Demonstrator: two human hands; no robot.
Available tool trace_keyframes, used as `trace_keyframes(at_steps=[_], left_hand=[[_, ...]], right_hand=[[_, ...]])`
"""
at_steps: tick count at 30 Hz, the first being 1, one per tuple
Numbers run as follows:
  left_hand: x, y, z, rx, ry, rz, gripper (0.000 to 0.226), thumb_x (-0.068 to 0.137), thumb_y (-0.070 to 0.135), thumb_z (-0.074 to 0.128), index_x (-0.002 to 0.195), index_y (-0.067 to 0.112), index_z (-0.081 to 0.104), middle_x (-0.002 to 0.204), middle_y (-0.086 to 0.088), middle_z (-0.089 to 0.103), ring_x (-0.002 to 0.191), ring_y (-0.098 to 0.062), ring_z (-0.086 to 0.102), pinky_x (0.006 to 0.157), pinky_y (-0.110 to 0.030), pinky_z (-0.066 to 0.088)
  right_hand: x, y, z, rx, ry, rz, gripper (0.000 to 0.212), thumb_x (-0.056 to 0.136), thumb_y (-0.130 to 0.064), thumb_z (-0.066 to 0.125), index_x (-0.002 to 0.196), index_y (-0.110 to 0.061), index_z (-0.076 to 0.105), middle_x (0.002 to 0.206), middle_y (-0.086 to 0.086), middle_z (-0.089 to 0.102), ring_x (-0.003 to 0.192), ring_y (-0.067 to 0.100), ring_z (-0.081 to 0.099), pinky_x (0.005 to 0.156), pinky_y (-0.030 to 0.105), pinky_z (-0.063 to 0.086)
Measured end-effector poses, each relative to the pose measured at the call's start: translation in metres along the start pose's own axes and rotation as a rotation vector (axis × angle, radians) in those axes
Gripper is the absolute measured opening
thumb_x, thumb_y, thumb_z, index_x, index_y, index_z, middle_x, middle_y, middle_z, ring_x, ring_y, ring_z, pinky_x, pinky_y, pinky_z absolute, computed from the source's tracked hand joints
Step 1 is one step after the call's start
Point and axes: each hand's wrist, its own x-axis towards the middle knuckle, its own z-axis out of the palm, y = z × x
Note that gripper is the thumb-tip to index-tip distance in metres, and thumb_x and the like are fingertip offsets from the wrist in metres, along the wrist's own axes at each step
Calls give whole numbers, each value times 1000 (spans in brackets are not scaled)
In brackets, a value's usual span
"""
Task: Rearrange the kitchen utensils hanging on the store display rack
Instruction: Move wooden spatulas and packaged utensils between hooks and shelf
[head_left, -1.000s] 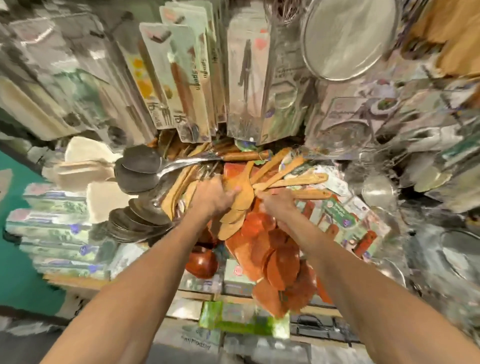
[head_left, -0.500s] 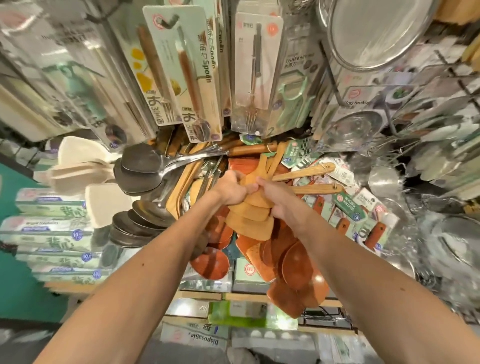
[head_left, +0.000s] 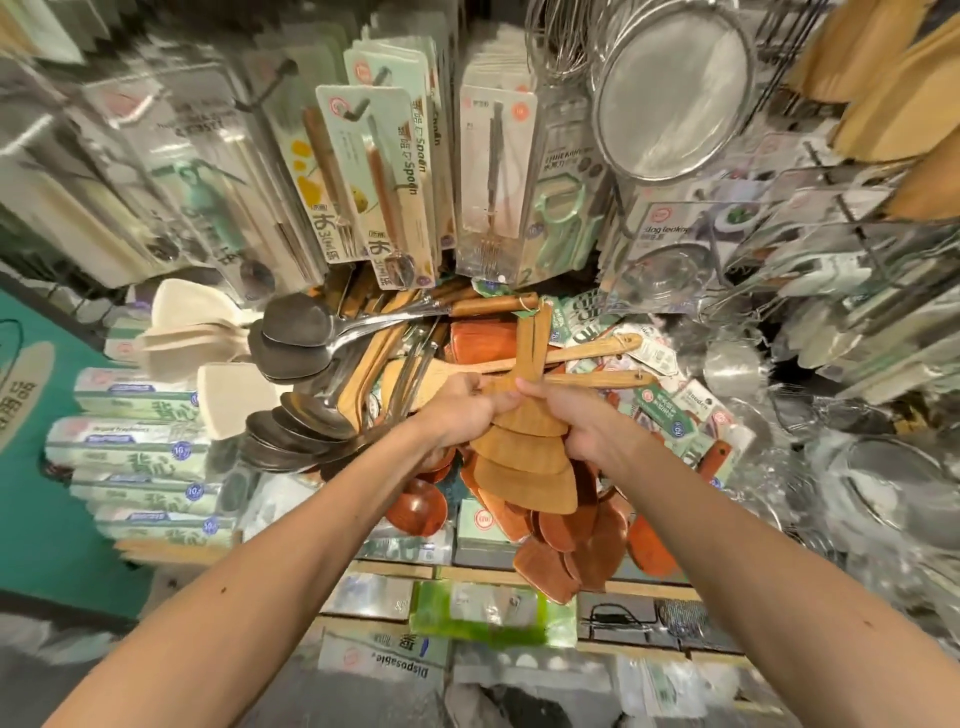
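**Both hands gripping the pale wooden spatulas**

I am looking at the pale wooden spatulas (head_left: 524, 457), which are hanging in an overlapping bunch at the middle of the rack, blades fanning downward and necks running up behind my knuckles. My left hand (head_left: 457, 413) is curling its fingers round the necks from the left. My right hand (head_left: 576, 423) is gripping the same bunch from the right, thumb lying across the top blade. The two hands are sitting just beside each other.

Just above them, two tagged wooden handles (head_left: 597, 353) are sticking out sideways to the right. Dark reddish wooden spoons (head_left: 566, 535) are dangling beneath the spatulas. To the left, steel spoons (head_left: 296, 332) are stacking up in a row, with white paddles (head_left: 192, 332) beyond them. Carded cutlery packs (head_left: 384, 182) are hanging overhead, and a round mesh strainer (head_left: 675, 88) is hanging at the upper right. A green packet (head_left: 493, 613) is lying on the shelf below.
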Motion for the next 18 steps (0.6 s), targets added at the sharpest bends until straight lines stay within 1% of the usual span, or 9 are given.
trace_keyframes(at_steps=[2, 3, 5, 7, 8, 10, 12, 16, 18], left_hand=[[-18, 1, 4, 17, -7, 23, 96, 67, 66, 74, 137, 8, 43, 119, -7, 66, 102, -20, 66, 87, -35, 57], [-27, 0, 6, 32, -10, 32, 105, 56, 73, 71, 136, 10, 45, 121, -10, 66, 106, -28, 66, 93, -44, 55], [-41, -1, 11, 37, -54, 54, 93, 59, 71, 72, 127, 10, 51, 111, -14, 71, 97, -32, 70, 92, -50, 56], [-53, 1, 17, 27, -77, 94, 65, 79, 64, 69, 111, 8, 59, 93, -11, 72, 79, -26, 65, 80, -43, 56], [-56, 1, 19, 40, -82, 107, 59, 86, 61, 64, 106, 6, 62, 86, -9, 69, 74, -23, 62, 74, -40, 53], [-63, 4, 25, 48, -57, 113, 56, 93, 58, 55, 101, 4, 64, 77, -5, 65, 63, -13, 60, 63, -28, 52], [-65, 9, 34, -4, 9, 84, 51, 96, 53, 54, 99, 3, 61, 72, -5, 62, 49, -8, 57, 47, -20, 48], [-64, 20, 65, -177, 178, 24, 37, 96, 43, 60, 100, 6, 63, 89, -9, 68, 61, -11, 65, 41, -18, 46], [-65, 25, 87, -256, 213, 19, 31, 97, 41, 60, 90, 11, 63, 88, -8, 65, 55, -10, 60, 39, -19, 43]], right_hand=[[-14, 3, -6, -37, -2, -18, 20, 92, -20, 69, 105, -4, 69, 92, 13, 73, 76, 23, 70, 56, 32, 58], [-20, 4, -9, -61, -2, -23, 21, 92, -20, 69, 105, -3, 70, 92, 13, 74, 75, 23, 71, 54, 31, 58], [-32, 8, -17, -105, -12, -23, 30, 90, -21, 72, 113, -3, 69, 96, 15, 75, 79, 26, 73, 57, 33, 59], [-44, 12, -26, -149, -1, -27, 41, 85, -24, 77, 117, -2, 67, 100, 16, 75, 84, 28, 73, 62, 35, 60], [-50, 15, -31, -180, 2, -41, 42, 83, -25, 79, 116, -2, 68, 100, 17, 75, 86, 29, 73, 64, 35, 60], [-66, 18, -40, -237, -17, -63, 37, 84, -26, 78, 111, -2, 70, 100, 18, 75, 84, 29, 72, 66, 34, 58], [-82, 21, -51, -259, -40, -72, 32, 86, -25, 76, 107, -2, 70, 99, 17, 74, 82, 29, 71, 67, 34, 58], [-101, 29, -76, -316, -71, -107, 23, 88, -26, 73, 98, -6, 73, 88, 12, 77, 77, 24, 73, 68, 34, 60], [-109, 33, -87, -326, -108, -119, 22, 90, -25, 72, 101, -6, 74, 88, 11, 77, 80, 24, 74, 74, 35, 60]])
